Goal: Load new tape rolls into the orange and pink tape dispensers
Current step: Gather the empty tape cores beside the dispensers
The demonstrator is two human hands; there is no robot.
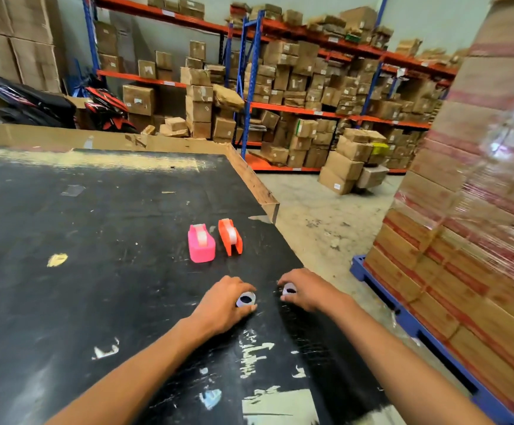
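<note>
A pink tape dispenser [201,243] and an orange tape dispenser [230,236] stand side by side on the black table [96,240], each with a clear tape roll seated in it. Nearer to me, my left hand [223,305] grips a small white ring [246,299] that rests flat on the table. My right hand [306,289] grips a second white ring [289,290], also flat on the table. Both rings look like thin tape cores or rolls; I cannot tell which. The hands are about a hand's width below the dispensers.
The table's right edge [286,237] runs diagonally close to my right hand, with concrete floor beyond. A wrapped pallet of cartons [470,240] on a blue pallet stands at the right. Shelving with boxes fills the back. Paper scraps dot the table.
</note>
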